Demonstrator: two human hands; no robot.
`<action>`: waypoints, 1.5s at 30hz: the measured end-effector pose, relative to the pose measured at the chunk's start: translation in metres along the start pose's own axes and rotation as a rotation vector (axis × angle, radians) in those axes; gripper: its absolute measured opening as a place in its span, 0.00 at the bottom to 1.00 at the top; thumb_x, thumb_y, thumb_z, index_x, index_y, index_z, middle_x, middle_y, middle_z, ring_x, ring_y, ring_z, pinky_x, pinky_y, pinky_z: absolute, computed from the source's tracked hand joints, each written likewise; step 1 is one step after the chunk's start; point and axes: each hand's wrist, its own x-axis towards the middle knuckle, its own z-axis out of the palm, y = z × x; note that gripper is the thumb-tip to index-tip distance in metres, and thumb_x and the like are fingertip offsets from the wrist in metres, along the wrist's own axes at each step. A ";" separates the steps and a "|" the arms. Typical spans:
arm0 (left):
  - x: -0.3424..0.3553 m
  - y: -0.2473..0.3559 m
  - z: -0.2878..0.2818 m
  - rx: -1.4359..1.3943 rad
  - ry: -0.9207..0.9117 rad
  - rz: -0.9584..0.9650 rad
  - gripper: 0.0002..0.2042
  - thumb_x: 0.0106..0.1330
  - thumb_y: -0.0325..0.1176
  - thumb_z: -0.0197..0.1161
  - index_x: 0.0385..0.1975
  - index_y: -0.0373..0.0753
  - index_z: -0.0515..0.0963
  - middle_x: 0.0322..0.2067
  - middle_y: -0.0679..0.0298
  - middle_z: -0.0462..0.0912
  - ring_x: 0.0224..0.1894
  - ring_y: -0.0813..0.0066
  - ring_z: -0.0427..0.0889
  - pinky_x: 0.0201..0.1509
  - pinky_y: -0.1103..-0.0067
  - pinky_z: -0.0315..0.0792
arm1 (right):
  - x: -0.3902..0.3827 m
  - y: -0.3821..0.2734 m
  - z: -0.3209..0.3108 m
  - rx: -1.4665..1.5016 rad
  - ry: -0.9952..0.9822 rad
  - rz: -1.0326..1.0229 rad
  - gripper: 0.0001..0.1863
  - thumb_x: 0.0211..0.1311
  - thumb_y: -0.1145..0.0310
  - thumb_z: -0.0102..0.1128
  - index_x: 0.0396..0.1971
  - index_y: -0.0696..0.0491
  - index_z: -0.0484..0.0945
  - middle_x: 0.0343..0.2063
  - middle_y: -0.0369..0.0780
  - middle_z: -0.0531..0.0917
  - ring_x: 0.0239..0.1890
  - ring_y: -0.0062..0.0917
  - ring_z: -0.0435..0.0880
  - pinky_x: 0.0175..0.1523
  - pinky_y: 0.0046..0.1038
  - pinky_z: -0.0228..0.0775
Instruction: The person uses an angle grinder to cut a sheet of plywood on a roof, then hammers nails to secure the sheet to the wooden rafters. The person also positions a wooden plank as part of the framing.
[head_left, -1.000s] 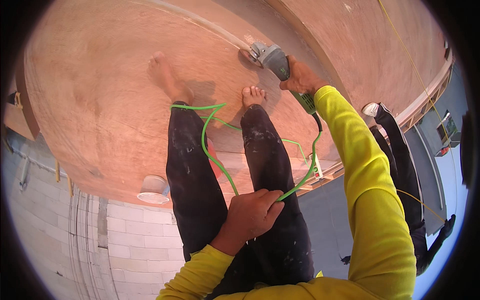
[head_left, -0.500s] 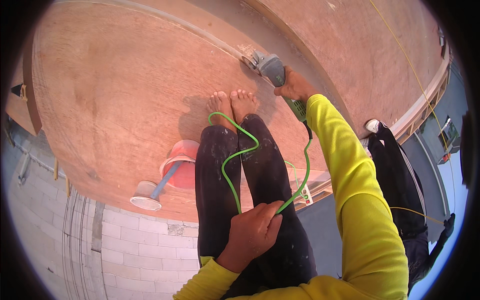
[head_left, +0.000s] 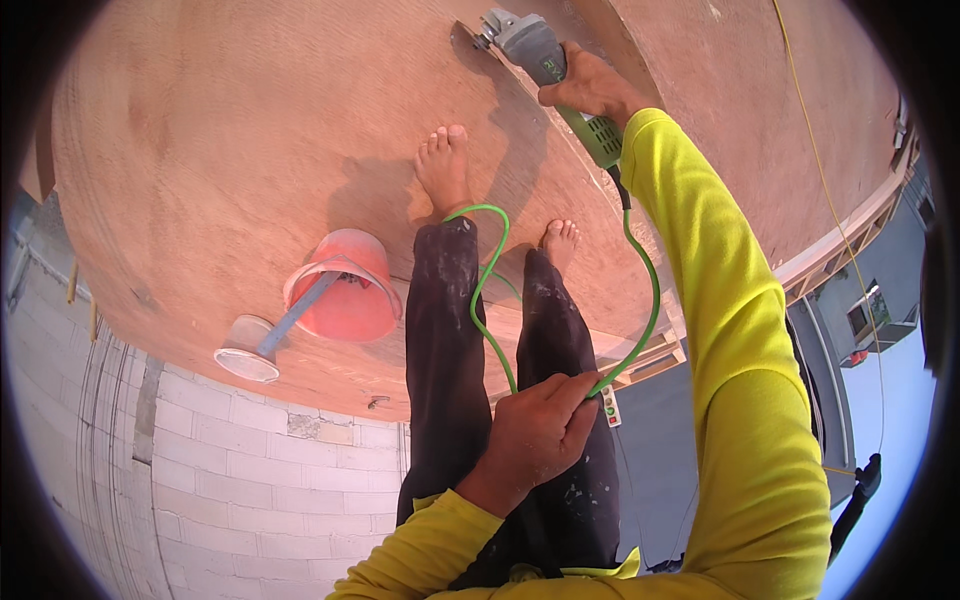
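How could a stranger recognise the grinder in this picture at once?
On the wide reddish-brown wooden surface, look near the picture's top edge, just right of centre. There the person's right grip holds the grinder. Unlike the red bucket, it has a disc, a grey head and a green body.

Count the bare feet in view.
2: the left foot on the brown boards, green cord looping by its ankle; the right foot lower in the picture, below the angle grinder. Others could be hidden behind the right sleeve.

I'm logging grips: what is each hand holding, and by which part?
Right hand: the angle grinder, by the middle of its body. Left hand: the green cord, partway along its length.
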 end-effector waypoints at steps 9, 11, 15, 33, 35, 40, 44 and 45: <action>-0.010 -0.023 0.057 0.012 -0.044 -0.023 0.12 0.63 0.26 0.64 0.46 0.38 0.83 0.26 0.60 0.81 0.23 0.62 0.81 0.28 0.73 0.75 | -0.024 0.052 0.014 -0.046 -0.042 0.004 0.40 0.45 0.58 0.70 0.59 0.63 0.70 0.44 0.55 0.84 0.47 0.44 0.84 0.56 0.38 0.75; -0.016 -0.027 0.067 0.025 -0.060 -0.025 0.12 0.63 0.26 0.64 0.45 0.39 0.84 0.26 0.60 0.80 0.24 0.62 0.81 0.28 0.73 0.75 | -0.041 0.074 0.026 -0.072 -0.050 0.034 0.41 0.45 0.57 0.71 0.58 0.64 0.70 0.45 0.56 0.83 0.49 0.46 0.84 0.57 0.39 0.75; -0.017 -0.033 0.082 0.057 -0.102 -0.024 0.11 0.63 0.26 0.64 0.45 0.39 0.84 0.25 0.60 0.80 0.23 0.62 0.81 0.28 0.73 0.75 | -0.072 0.104 0.035 -0.042 -0.081 0.099 0.42 0.43 0.57 0.75 0.57 0.65 0.70 0.47 0.58 0.83 0.52 0.49 0.83 0.58 0.40 0.75; -0.010 -0.029 0.078 0.115 -0.209 -0.036 0.11 0.63 0.27 0.65 0.44 0.38 0.83 0.28 0.57 0.82 0.27 0.57 0.84 0.31 0.71 0.77 | -0.034 0.077 0.037 0.031 0.004 -0.006 0.42 0.44 0.60 0.73 0.59 0.65 0.69 0.44 0.58 0.84 0.49 0.47 0.85 0.56 0.40 0.77; -0.010 -0.029 0.076 0.100 -0.176 -0.042 0.11 0.62 0.26 0.65 0.45 0.38 0.83 0.28 0.57 0.82 0.27 0.57 0.84 0.31 0.71 0.77 | -0.018 0.034 0.018 0.077 -0.012 -0.025 0.41 0.44 0.60 0.74 0.58 0.65 0.70 0.45 0.57 0.84 0.49 0.47 0.85 0.55 0.40 0.77; -0.010 -0.031 0.071 0.081 -0.169 -0.037 0.12 0.63 0.29 0.67 0.47 0.38 0.81 0.29 0.60 0.82 0.30 0.59 0.85 0.31 0.68 0.77 | -0.001 0.028 0.018 0.035 0.015 -0.073 0.41 0.45 0.59 0.74 0.58 0.65 0.70 0.45 0.57 0.84 0.49 0.47 0.84 0.56 0.39 0.76; -0.010 -0.028 0.071 0.059 -0.197 -0.044 0.11 0.62 0.26 0.66 0.45 0.39 0.83 0.30 0.58 0.84 0.30 0.57 0.85 0.32 0.70 0.78 | -0.038 0.060 0.023 -0.008 -0.022 -0.007 0.42 0.45 0.59 0.73 0.59 0.66 0.69 0.45 0.58 0.83 0.50 0.48 0.84 0.58 0.39 0.75; -0.011 -0.028 0.071 0.061 -0.221 -0.043 0.11 0.62 0.27 0.66 0.44 0.39 0.83 0.30 0.58 0.84 0.30 0.57 0.86 0.33 0.70 0.78 | -0.050 0.071 0.025 -0.018 -0.059 0.042 0.42 0.45 0.60 0.73 0.60 0.66 0.68 0.46 0.58 0.83 0.51 0.48 0.83 0.59 0.39 0.74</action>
